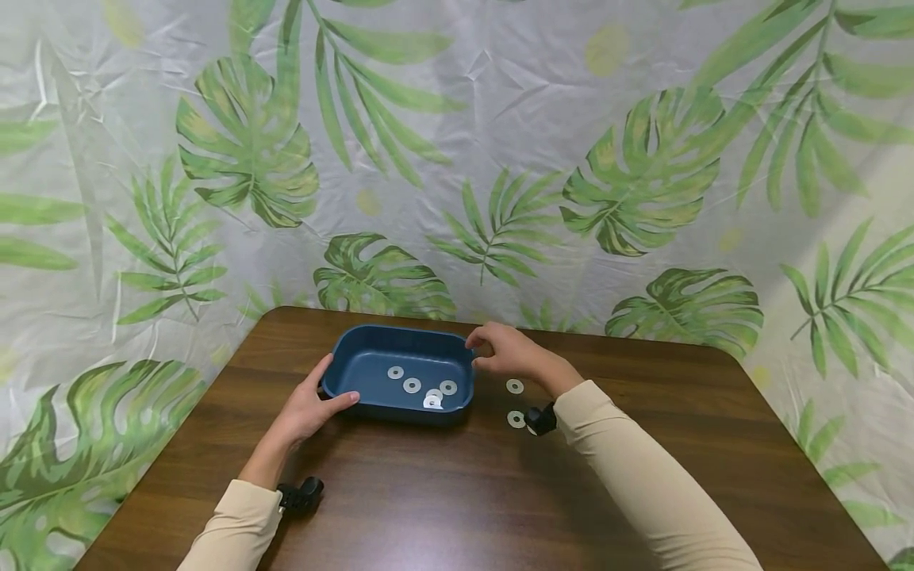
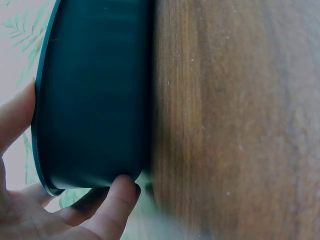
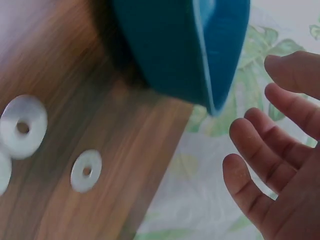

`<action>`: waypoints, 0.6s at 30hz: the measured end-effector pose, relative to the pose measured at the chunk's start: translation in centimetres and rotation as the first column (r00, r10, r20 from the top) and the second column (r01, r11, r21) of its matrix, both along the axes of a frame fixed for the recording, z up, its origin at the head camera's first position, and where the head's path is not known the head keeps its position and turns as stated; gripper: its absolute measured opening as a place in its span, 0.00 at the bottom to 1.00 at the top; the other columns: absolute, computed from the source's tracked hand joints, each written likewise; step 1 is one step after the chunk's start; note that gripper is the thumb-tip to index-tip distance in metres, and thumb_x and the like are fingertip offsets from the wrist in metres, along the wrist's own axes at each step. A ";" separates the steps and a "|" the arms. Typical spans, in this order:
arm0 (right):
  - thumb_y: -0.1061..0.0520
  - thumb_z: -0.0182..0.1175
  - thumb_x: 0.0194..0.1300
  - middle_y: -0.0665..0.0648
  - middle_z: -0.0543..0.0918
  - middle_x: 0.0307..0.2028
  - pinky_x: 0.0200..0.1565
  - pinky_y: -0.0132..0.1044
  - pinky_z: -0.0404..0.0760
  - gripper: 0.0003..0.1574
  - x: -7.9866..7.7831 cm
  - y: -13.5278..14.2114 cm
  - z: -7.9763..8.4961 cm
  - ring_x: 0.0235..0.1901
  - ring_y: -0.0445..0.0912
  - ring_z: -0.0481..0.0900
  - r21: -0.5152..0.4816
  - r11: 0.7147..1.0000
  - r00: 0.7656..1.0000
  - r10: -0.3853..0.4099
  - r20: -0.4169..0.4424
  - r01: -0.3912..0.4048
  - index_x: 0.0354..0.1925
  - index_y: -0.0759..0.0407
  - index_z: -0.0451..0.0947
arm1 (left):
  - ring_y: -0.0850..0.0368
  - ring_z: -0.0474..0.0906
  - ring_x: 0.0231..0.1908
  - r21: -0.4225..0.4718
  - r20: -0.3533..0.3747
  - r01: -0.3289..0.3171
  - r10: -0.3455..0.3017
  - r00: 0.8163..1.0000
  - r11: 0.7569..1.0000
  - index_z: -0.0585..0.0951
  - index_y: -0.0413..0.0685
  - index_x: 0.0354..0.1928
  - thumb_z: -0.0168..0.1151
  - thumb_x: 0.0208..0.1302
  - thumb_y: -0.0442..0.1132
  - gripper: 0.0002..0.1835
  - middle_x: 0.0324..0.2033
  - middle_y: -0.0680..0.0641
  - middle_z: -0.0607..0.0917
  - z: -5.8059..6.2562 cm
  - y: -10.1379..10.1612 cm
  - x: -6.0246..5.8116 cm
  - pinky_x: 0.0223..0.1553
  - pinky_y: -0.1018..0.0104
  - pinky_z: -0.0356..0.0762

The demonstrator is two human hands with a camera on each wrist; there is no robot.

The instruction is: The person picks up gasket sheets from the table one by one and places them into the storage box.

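A blue rectangular plastic bin (image 1: 389, 341) stands on the table with several flat, pale metal washers (image 1: 412, 385) lying inside it. My left hand (image 1: 307, 408) grips its near left corner. In the left wrist view the thumb (image 2: 15, 117) lies against the rim and a finger (image 2: 112, 207) touches the end wall. By the bin's right rim hovers my right hand (image 1: 503, 350). Its loosely bent fingers (image 3: 267, 142) hold nothing in the right wrist view and stand apart from the bin wall (image 3: 165, 50). Beneath the right forearm, loose washers (image 1: 515, 386) lie on the wood.
The brown wooden table (image 1: 428, 492) has rounded far corners. Behind it hangs a pale curtain (image 1: 500, 119) printed with green leaves. A washer (image 1: 516, 419) beside the right wrist camera (image 1: 540, 419) overlaps another, partly hidden one.
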State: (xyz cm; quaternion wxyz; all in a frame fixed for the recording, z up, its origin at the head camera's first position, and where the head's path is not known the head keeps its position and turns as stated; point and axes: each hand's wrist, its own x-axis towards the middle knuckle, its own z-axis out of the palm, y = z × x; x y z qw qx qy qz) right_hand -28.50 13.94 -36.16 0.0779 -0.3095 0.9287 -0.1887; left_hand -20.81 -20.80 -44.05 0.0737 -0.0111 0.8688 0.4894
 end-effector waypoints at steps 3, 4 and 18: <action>0.56 0.62 0.67 0.62 0.80 0.53 0.53 0.48 0.80 0.21 0.8 1.6 0.2 0.49 0.54 0.81 0.019 1.000 1.000 0.010 -0.024 -0.010 0.56 0.62 0.79 | 0.28 0.47 0.75 -0.005 -0.001 0.003 -0.003 1.000 1.000 0.43 0.50 0.80 0.66 0.64 0.53 0.54 0.77 0.29 0.48 0.0 -0.1 0.0 0.71 0.32 0.54; 0.56 0.62 0.67 0.62 0.80 0.53 0.52 0.48 0.80 0.21 1.0 2.2 0.2 0.47 0.54 0.81 0.022 1.000 1.000 0.011 -0.025 -0.011 0.56 0.62 0.79 | 0.28 0.47 0.75 -0.005 -0.001 0.002 -0.002 1.000 1.000 0.42 0.50 0.80 0.66 0.64 0.54 0.54 0.77 0.29 0.48 0.0 -0.1 0.0 0.71 0.32 0.54; 0.59 0.63 0.66 0.62 0.80 0.50 0.42 0.42 0.82 0.18 3.4 10.3 -2.7 0.41 0.48 0.82 -0.003 0.999 0.999 -0.037 -0.015 0.037 0.53 0.62 0.78 | 0.29 0.46 0.76 0.002 -0.002 -0.001 0.001 1.000 1.000 0.43 0.52 0.80 0.66 0.64 0.54 0.53 0.78 0.31 0.48 -0.2 -0.1 0.0 0.72 0.32 0.53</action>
